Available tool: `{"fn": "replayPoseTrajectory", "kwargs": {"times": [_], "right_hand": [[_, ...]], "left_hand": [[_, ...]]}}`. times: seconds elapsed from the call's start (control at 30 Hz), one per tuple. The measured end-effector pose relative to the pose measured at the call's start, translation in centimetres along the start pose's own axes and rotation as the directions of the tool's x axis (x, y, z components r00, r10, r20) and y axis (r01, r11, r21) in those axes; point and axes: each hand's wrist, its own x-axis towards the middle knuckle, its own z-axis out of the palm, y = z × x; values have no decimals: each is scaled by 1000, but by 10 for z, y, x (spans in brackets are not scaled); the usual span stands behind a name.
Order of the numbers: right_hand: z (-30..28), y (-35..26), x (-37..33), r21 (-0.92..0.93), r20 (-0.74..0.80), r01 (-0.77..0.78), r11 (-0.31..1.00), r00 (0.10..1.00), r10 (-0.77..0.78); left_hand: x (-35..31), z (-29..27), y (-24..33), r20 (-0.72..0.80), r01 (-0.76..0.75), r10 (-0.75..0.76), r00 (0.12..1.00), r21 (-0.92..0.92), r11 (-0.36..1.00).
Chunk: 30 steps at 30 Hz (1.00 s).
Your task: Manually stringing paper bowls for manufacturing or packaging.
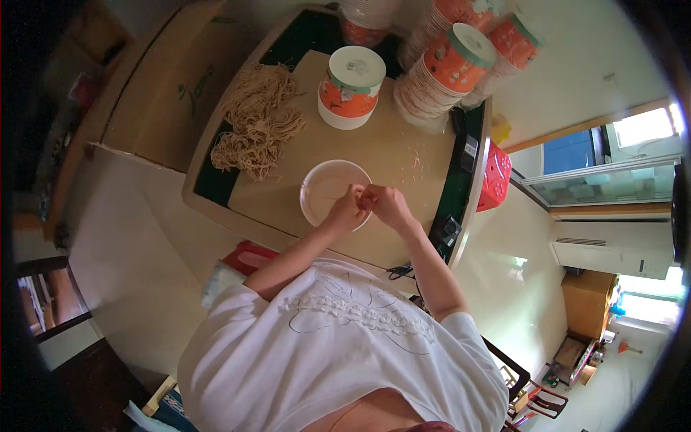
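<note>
The left hand (pixel 348 207) and right hand (pixel 389 207) meet fingertip to fingertip over the near right part of a white bowl (pixel 330 186); whatever they may pinch is too small to tell. To their left and farther off lies a tangled heap of tan strands (pixel 260 119). Straight beyond them stands an upside-down orange-and-green tub (pixel 351 90), with stacked paper tubs (pixel 455 63) farther right. Orange scraps (pixel 415 163) lie just beyond the right hand.
</note>
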Motion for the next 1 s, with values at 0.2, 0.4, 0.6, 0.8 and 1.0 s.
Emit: {"fn": "replayPoseTrajectory", "kwargs": {"times": [0.2, 0.4, 0.6, 0.8, 1.0], "right_hand": [[-4, 1, -5, 38, 28, -9, 999, 1000, 8], [3, 11, -11, 280, -32, 6, 960, 999, 3], [-3, 7, -14, 169, 55, -54, 984, 997, 45], [7, 6, -20, 216, -139, 33, 976, 990, -3], [17, 8, -24, 243, -298, 61, 968, 955, 15]], "left_hand": [[-7, -13, 7, 36, 104, -105, 994, 20, 994], [-12, -38, 33, 243, -433, 358, 901, 468, 771], [-7, -30, 22, 333, -486, 357, 873, 663, 569], [0, -31, 10, 474, -537, 265, 840, 650, 538], [2, -30, 17, 269, -242, 143, 953, 384, 891]]}}
